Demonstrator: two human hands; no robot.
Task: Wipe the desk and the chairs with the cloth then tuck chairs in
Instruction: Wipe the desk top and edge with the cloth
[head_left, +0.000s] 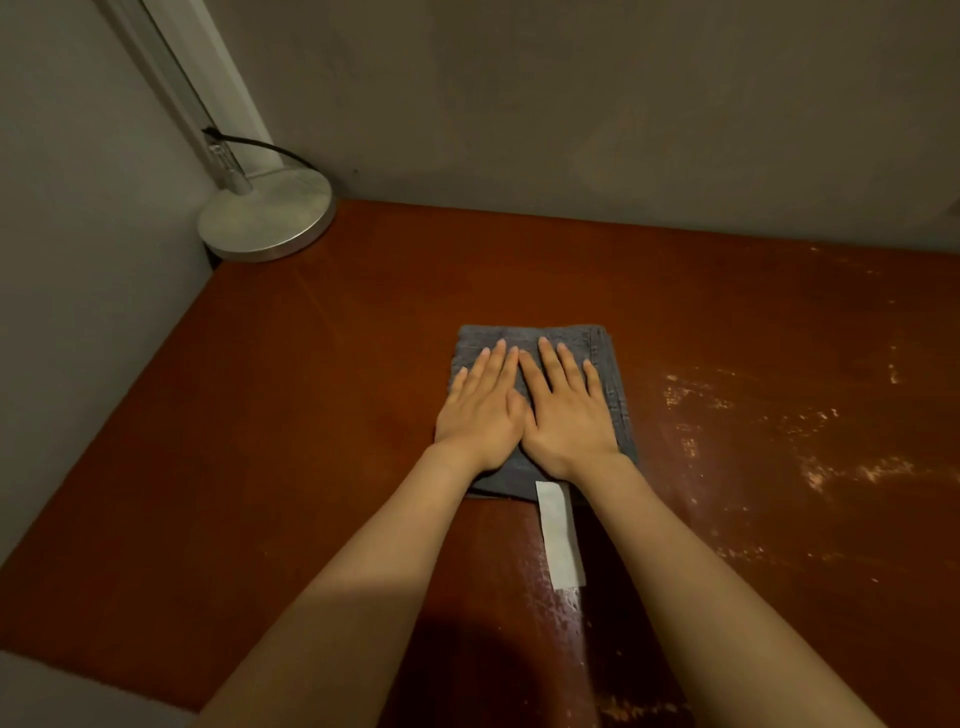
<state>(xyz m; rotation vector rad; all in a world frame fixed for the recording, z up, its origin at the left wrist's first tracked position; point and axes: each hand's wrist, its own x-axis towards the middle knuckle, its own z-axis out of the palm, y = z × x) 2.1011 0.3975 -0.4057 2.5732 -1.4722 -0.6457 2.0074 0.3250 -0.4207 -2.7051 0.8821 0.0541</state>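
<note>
A folded grey cloth (608, 364) lies flat near the middle of the reddish-brown desk (322, 395). My left hand (480, 408) and my right hand (569, 410) rest side by side on top of it, palms down, fingers stretched out and thumbs touching. Both hands press on the cloth rather than grip it. A white label (558, 535) trails from the cloth's near edge toward me. No chair is in view.
A round silver lamp base (267, 215) with a black cord stands in the far left corner. Grey walls close the desk at the back and left. Pale scuffed patches (810, 441) mark the desk's right side.
</note>
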